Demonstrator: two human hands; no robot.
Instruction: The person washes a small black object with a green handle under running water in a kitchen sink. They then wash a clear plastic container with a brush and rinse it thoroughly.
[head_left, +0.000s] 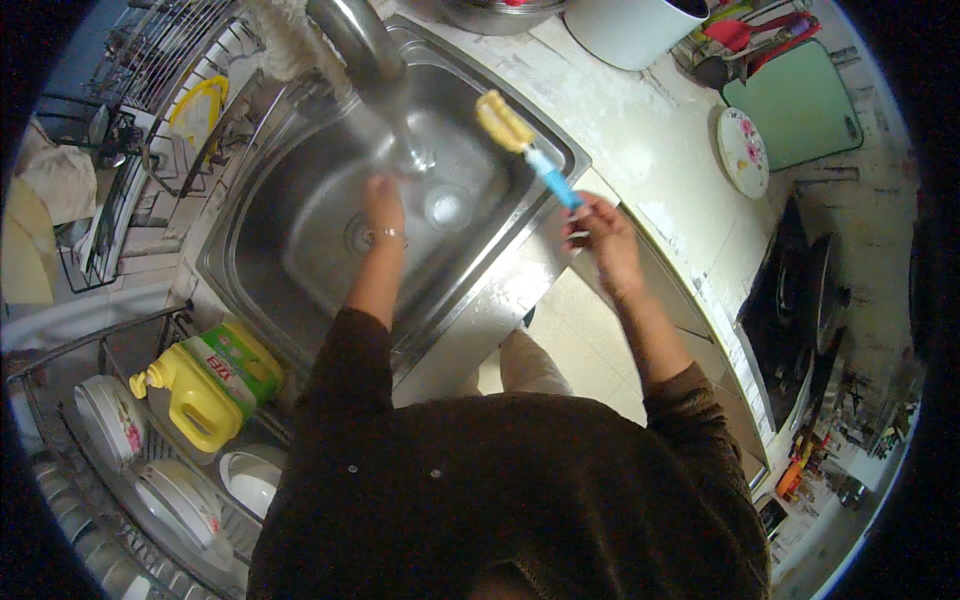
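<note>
My right hand (604, 236) is closed around the blue handle of a sponge brush (555, 176), above the sink's front right edge. The brush's yellow sponge head (504, 124) points up and to the left, over the right rim. Over the stainless steel sink (322, 187) is my left hand (384, 196), blurred, below the stream from the metal faucet (364, 45). Whether its fingers are apart or hold anything cannot be made out. A bracelet (390, 235) circles the left wrist.
A yellow detergent jug (206, 386) and floral bowls (172, 502) are in the wire rack at lower left. Right of the sink are a white container (630, 30), a floral plate (742, 152), a green cutting board (799, 105) and a black stove (787, 300).
</note>
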